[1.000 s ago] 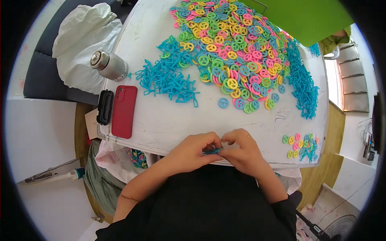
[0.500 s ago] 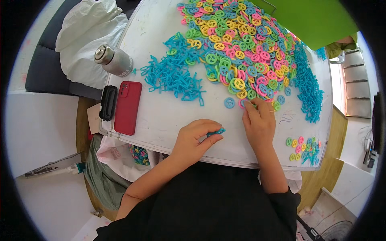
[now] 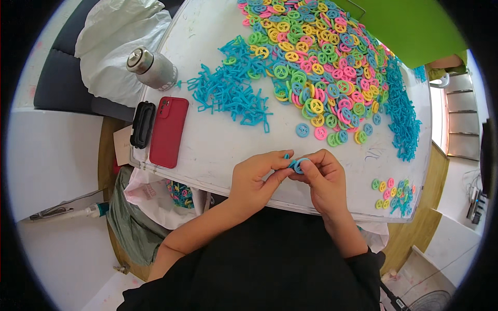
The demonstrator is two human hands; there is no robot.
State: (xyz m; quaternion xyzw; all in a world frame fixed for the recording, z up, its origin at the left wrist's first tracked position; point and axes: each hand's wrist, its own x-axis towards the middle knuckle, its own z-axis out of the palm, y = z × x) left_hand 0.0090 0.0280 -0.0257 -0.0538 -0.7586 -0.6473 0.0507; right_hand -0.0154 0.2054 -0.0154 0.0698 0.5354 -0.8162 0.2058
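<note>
Head view: both hands meet at the near edge of the white table (image 3: pixel 218 145). The left hand (image 3: pixel 254 179) and right hand (image 3: pixel 324 179) pinch a small blue plastic ring (image 3: pixel 299 165) between their fingers. Half a second ago the right hand reached toward the heap of coloured plastic rings (image 3: pixel 321 67); now it is back with a piece, joining it. A red phone (image 3: pixel 168 131) lies left of the hands.

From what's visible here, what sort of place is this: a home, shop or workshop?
Probably a small hand-assembly workspace, maybe home-based: a white table heaped with coloured plastic rings and blue clips, both hands joining a blue ring.
</note>
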